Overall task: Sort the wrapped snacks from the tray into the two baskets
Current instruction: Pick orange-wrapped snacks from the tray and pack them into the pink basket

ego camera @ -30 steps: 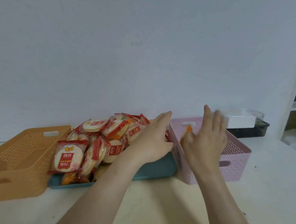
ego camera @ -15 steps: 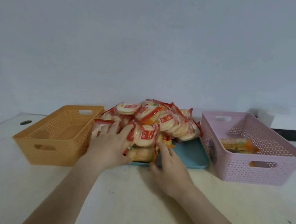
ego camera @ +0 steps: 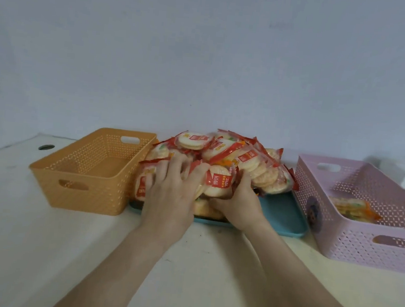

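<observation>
Head view: my right hand (ego camera: 237,201) has left the pink basket (ego camera: 360,250) and joined my left hand (ego camera: 170,190) on the tray (ego camera: 287,216), both now closing on packets in the snack pile (ego camera: 220,165), so another sorting round begins.

an orange perforated plastic basket (ego camera: 91,170), a teal flat plastic tray (ego camera: 287,216), a pink perforated plastic basket (ego camera: 363,218), red-and-white wrapped round snacks (ego camera: 221,155), on a cream bench (ego camera: 39,249).
</observation>
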Available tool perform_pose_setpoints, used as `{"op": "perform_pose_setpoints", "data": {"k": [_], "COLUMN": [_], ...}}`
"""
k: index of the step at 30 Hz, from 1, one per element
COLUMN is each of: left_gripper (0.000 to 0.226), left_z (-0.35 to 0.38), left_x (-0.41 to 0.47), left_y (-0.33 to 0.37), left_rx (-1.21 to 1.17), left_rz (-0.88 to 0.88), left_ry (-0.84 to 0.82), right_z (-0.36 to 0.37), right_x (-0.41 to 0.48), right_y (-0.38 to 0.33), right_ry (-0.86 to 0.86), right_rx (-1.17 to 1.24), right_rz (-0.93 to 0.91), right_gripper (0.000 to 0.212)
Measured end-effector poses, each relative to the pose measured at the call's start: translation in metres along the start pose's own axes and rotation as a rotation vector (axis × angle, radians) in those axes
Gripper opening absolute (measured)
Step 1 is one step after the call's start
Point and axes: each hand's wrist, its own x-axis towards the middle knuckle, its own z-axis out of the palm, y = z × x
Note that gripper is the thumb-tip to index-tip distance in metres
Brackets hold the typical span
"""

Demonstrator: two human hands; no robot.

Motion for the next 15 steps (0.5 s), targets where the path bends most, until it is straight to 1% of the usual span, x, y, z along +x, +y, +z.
{"op": "perform_pose_setpoints", "data": {"k": [1, 2, 3, 4, 6, 8, 9, 10, 11, 12, 13, 15], "left_gripper": [0.051, 0.036, 0.022, 0.012, 0.018, 0.036, 0.046, 0.052, 0.055, 0.054, 0.052, 0.045], "left_z": [-0.002, -0.002, 0.000, 0.005, 0.017, 0.024, 0.025, 0.025, 0.025, 0.025, 0.026, 0.029], "left_x": [-0.001, -0.003, -0.005, -0.008, -0.013, -0.015, -0.014, -0.013, -0.013, -0.013, -0.014, -0.014], "left_y": [0.006, 0.012, 0.017, 0.020, 0.021, 0.017, 0.015, 0.014, 0.013, 0.014, 0.014, 0.014], "left_rx": [-0.043, -0.096, -0.128, -0.137, -0.120, -0.108, -0.099, -0.093, -0.092, -0.097, -0.110, -0.127], "left_rz": [0.067, 0.125, 0.159, 0.166, 0.140, 0.094, 0.068, 0.048, 0.039, 0.042, 0.046, 0.063], "left_ry": [0.006, -0.036, -0.105, -0.173, -0.249, -0.243, -0.251, -0.261, -0.267, -0.264, -0.264, -0.274], "right_z": [-0.001, -0.002, -0.003, -0.003, -0.007, -0.013, -0.018, -0.024, -0.029, -0.034, -0.036, -0.036], "right_x": [0.002, 0.004, 0.005, 0.007, 0.010, 0.014, 0.016, 0.017, 0.019, 0.020, 0.022, 0.019], "right_y": [0.000, 0.001, 0.002, 0.002, 0.002, 0.000, -0.002, -0.003, -0.002, 0.001, 0.006, 0.011], "right_ry": [0.029, 0.052, 0.061, 0.059, 0.038, 0.007, -0.016, -0.030, -0.022, 0.003, 0.018, -0.015], "right_rx": [0.026, 0.063, 0.116, 0.179, 0.317, 0.476, 0.551, 0.576, 0.530, 0.408, 0.257, -0.030], "right_rz": [-0.009, -0.012, -0.008, -0.001, 0.043, 0.118, 0.161, 0.188, 0.186, 0.169, 0.137, 0.093], "right_gripper": [0.086, 0.083, 0.079, 0.075, 0.075, 0.072, 0.063, 0.052, 0.040, 0.032, 0.029, 0.036]}}
